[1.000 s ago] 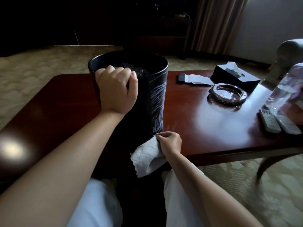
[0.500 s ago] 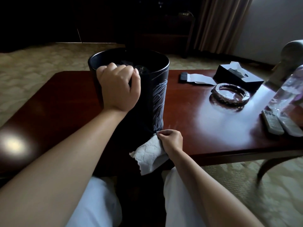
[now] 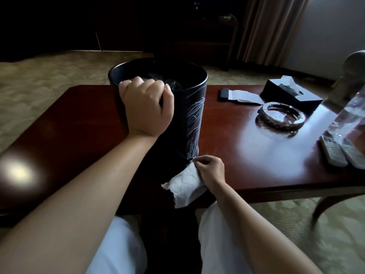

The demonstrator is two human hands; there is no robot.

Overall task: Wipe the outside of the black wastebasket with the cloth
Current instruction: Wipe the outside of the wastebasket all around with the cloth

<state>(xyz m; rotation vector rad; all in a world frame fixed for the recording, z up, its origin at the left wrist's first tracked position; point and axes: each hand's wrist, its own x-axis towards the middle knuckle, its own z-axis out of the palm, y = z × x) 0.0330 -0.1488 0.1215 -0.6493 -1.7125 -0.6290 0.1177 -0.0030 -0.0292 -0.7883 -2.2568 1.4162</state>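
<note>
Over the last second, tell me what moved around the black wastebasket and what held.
Hardly anything moved. The right hand holds the white quilted cloth at the foot of the black wastebasket, barely shifted. The left hand still grips the rim. The glass ashtray and remotes stayed put.

The table (image 3: 237,139) is glossy, smooth dark red wood; the black wastebasket (image 3: 189,115) has a smooth sheen; the white cloth (image 3: 184,184) looks soft and quilted; the ashtray (image 3: 280,117) on the right is clear glass.

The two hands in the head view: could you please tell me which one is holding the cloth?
The right hand pinches the white cloth at the base of the black wastebasket; the left hand grips the rim instead.
</note>
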